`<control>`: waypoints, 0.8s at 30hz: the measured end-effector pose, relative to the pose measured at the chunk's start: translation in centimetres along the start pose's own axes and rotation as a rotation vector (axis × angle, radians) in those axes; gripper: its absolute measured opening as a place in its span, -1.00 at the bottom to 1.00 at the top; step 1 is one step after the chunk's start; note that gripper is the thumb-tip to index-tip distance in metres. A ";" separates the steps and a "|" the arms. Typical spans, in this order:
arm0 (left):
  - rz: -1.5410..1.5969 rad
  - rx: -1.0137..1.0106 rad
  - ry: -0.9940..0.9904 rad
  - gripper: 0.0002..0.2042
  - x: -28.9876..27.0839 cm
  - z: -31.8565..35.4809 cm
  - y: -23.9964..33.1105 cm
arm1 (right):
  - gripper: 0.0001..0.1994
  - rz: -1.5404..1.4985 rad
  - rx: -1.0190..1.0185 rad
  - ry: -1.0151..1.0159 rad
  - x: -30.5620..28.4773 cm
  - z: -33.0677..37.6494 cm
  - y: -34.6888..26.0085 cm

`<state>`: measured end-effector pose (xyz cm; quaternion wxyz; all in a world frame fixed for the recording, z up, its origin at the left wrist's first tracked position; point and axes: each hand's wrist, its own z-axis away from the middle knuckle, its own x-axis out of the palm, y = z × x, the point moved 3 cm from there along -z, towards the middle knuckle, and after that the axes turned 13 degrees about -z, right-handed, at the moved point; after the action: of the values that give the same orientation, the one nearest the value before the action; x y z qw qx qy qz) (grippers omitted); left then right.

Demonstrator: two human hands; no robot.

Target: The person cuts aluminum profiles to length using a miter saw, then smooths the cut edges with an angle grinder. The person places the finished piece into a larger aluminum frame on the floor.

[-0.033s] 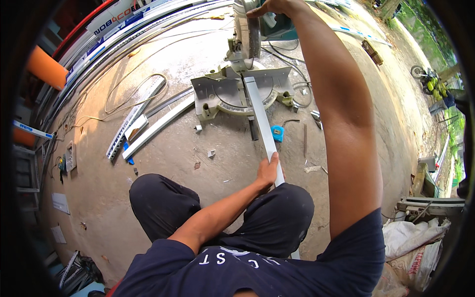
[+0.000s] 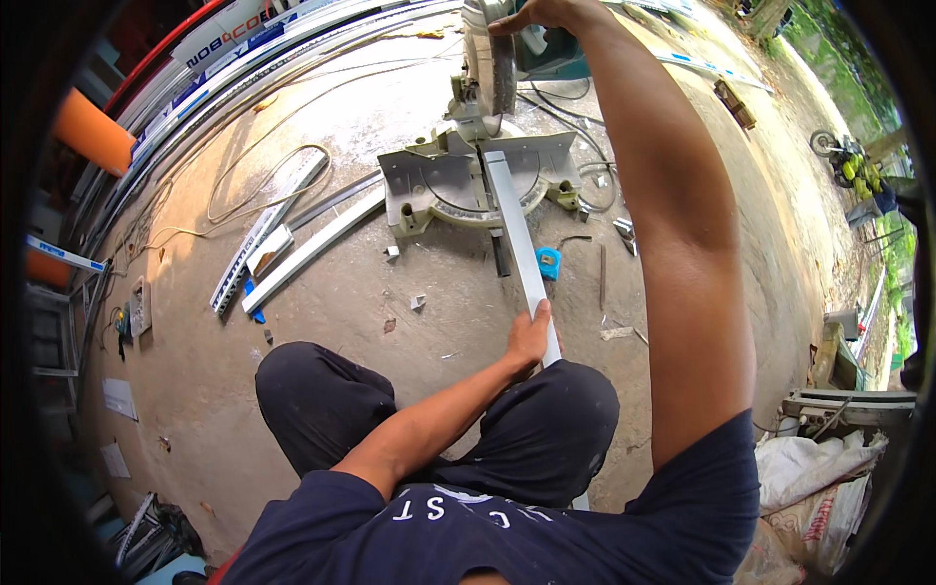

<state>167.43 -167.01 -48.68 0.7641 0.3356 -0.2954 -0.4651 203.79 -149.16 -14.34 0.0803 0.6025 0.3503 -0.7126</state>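
Note:
My left hand (image 2: 529, 341) is closed around the near part of a long white metal profile (image 2: 519, 229), just above my right knee. The profile's far end lies on the base (image 2: 444, 195) of a miter saw, close beside the slot. Above the base, the saw's round blade and guard (image 2: 490, 68) stand raised. With the arm stretched far forward, my right hand (image 2: 546, 14) is closed on the top of the saw head (image 2: 556, 57) at the handle; the upper picture edge cuts off part of it. A blue tape measure (image 2: 548, 263) lies right of the profile.
Several cut profiles (image 2: 322, 244) lie on the floor left of the saw, near a looped cable (image 2: 278, 156). Small offcuts (image 2: 417, 303) are scattered closer in. Long stock (image 2: 205, 83) is stacked at far left. White sacks (image 2: 814, 478) sit at right, with a motorcycle (image 2: 848, 161) beyond.

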 end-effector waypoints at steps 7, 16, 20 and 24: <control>-0.062 0.029 -0.001 -0.46 0.0 -0.3 0.0 | 0.21 -0.110 -0.122 0.118 -0.5 1.5 0.2; -0.038 -0.022 -0.004 -0.40 -1.7 0.5 0.6 | 0.37 -0.215 -0.061 0.078 -0.1 4.0 0.0; -0.070 -0.077 -0.052 -0.49 -1.9 0.8 0.8 | 0.37 -0.171 -0.227 0.202 -0.1 5.5 -0.5; -0.103 -0.073 -0.010 -0.45 -2.0 0.7 0.9 | 0.34 -0.297 -0.167 0.167 0.3 6.9 -0.1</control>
<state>166.52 -165.03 -47.82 0.7493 0.3199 -0.2643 -0.5161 198.10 -153.16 -14.34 -0.0055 0.5923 0.4988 -0.6327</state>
